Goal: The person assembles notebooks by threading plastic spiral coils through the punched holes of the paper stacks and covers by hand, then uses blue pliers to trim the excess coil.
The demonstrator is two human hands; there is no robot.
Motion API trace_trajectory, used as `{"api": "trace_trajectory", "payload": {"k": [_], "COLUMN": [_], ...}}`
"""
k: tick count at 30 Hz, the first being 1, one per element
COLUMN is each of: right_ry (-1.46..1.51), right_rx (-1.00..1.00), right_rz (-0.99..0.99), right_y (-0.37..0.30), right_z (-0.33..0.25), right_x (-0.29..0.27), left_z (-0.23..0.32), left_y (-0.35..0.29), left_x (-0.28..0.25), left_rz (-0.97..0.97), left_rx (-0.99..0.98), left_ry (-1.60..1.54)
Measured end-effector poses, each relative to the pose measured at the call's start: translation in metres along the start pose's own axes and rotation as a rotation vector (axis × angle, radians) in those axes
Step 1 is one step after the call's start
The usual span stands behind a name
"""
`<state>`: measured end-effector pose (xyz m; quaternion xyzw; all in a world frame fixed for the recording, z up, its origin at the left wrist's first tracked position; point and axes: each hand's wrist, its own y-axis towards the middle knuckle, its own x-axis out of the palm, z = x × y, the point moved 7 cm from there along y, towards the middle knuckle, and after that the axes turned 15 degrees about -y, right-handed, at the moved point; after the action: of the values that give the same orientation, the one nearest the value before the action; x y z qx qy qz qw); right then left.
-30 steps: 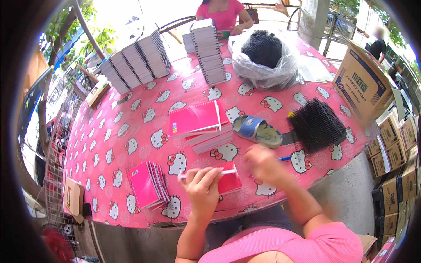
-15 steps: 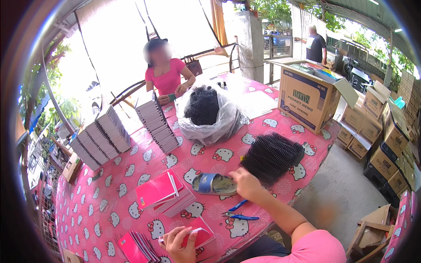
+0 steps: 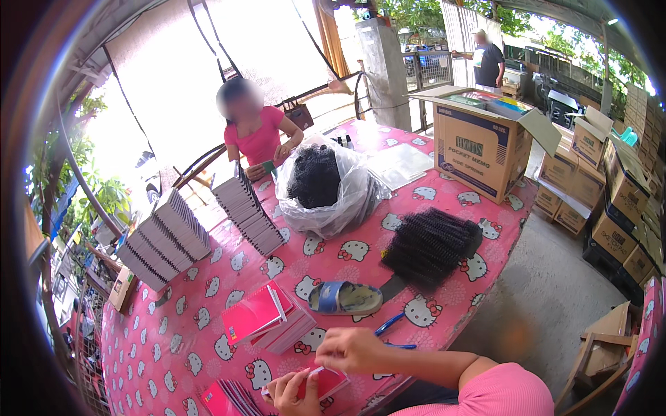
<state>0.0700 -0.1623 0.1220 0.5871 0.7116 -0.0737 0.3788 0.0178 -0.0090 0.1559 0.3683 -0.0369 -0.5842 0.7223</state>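
My left hand (image 3: 297, 394) grips a small red-covered notebook (image 3: 334, 383) at the table's near edge, fingers bent over its edge. Just above that notebook is my right hand (image 3: 352, 350), its fingers pinched together; whatever they hold is too small to make out. Beyond my hands, a stack of red notebooks (image 3: 260, 312) lies on the table. Left of my left hand sits another stack of red notebooks (image 3: 232, 401) with black coils along the edge. A blue slipper (image 3: 345, 298) rests beside a heap of black spiral coils (image 3: 431, 248). Blue-handled pliers (image 3: 390, 324) lie partly behind my right hand.
A clear plastic bag (image 3: 326, 218) of black coils stands mid-table. Tall rows of coil-bound notebooks (image 3: 165, 239) stand at left. Across the table, a person in pink (image 3: 260, 135) handles something green. An open cardboard box (image 3: 479, 149) stands at the far right corner.
My right hand has moved from the slipper and coil heap back toward me, down to the notebook in my left hand. The left hand keeps its hold.
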Motion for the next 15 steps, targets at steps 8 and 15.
{"api": "trace_trajectory", "payload": {"k": [8, 15], "right_ry": [0.227, -0.039], "right_rx": [-0.067, -0.116], "right_rz": [-0.218, -0.233], "right_y": [0.007, 0.001], "right_z": [0.011, -0.005], "right_x": [0.015, 0.007], "left_z": [0.000, 0.003], "left_y": [-0.001, -0.003], "left_x": [0.001, 0.003], "left_rz": [0.011, 0.041], "left_rx": [0.021, 0.017], "left_ry": [0.006, 0.056]}}
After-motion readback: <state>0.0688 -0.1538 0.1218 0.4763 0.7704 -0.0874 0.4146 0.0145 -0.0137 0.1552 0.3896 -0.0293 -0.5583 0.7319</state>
